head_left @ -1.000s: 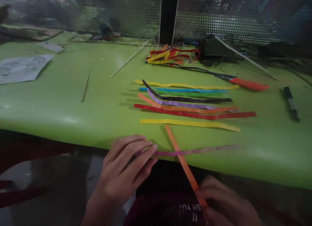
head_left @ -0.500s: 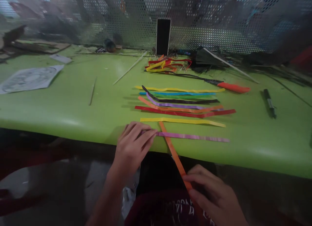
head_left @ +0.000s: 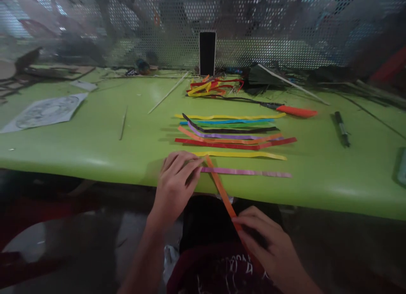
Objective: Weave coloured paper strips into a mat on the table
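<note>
An orange paper strip (head_left: 223,194) slants from the table down over its front edge, crossing a purple strip (head_left: 244,171). Its lower part is pinched between the thumb and fingers of my right hand (head_left: 264,239). Beside its upper end, my left hand (head_left: 177,175) lies with fingers drawn together. That hand covers the left ends of the purple strip and a yellow strip (head_left: 244,155); what its fingertips grip, if anything, is hidden. Farther back lie a red strip (head_left: 218,144) and several other coloured strips side by side.
A phone (head_left: 207,53) leans upright against the perforated metal screen (head_left: 142,31). Before it lies a tangle of strips (head_left: 211,87). An orange-handled tool (head_left: 296,111) and a black pen (head_left: 342,129) are on the right, a drawn paper sheet (head_left: 44,112) and thin sticks on the left.
My left hand has shifted from the purple strip's end toward the yellow strip and the orange strip's upper end. The right hand keeps its pinch. The view has shifted slightly.
</note>
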A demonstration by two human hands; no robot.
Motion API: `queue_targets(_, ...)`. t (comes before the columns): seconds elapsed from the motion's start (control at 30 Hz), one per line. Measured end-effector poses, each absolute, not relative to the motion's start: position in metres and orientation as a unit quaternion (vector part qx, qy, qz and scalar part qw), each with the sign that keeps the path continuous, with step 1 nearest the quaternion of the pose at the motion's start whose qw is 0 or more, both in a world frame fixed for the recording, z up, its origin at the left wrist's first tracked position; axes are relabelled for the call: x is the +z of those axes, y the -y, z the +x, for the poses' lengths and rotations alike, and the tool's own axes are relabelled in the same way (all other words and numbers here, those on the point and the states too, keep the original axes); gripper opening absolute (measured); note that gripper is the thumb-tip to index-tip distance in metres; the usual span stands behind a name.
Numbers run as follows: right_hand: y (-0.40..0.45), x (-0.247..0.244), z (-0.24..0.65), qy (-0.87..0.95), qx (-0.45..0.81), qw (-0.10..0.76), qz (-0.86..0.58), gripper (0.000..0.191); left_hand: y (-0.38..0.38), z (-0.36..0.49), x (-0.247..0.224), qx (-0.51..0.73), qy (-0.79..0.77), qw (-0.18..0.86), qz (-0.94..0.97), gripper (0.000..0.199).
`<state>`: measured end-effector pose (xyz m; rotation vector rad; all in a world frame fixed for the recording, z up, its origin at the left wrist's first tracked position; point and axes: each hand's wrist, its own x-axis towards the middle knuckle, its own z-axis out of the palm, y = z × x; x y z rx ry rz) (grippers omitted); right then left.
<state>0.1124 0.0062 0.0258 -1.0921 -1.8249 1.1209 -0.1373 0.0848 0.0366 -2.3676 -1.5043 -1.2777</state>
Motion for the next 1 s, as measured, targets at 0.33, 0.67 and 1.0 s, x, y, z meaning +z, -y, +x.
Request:
queue_targets(0.33,-0.012,0.039,0.1,0.684,0.467,0.381,-0.412,0.023,-0.089,-0.135,0.036,-0.382,0.503,0.026,-0.775,0.027)
queue_targets(0.67,-0.017,0.047,0.09,0.569,0.568,0.378,-0.458,0.02,-0.095,-0.133,0.042,-0.388,0.518,0.032,-0.761,0.021)
queue_targets(1.0,-0.021,0.048,0.089,0.513,0.616,0.363,-0.475,0.021,-0.099,-0.13,0.039,-0.371,0.552,0.067,-0.744,0.016)
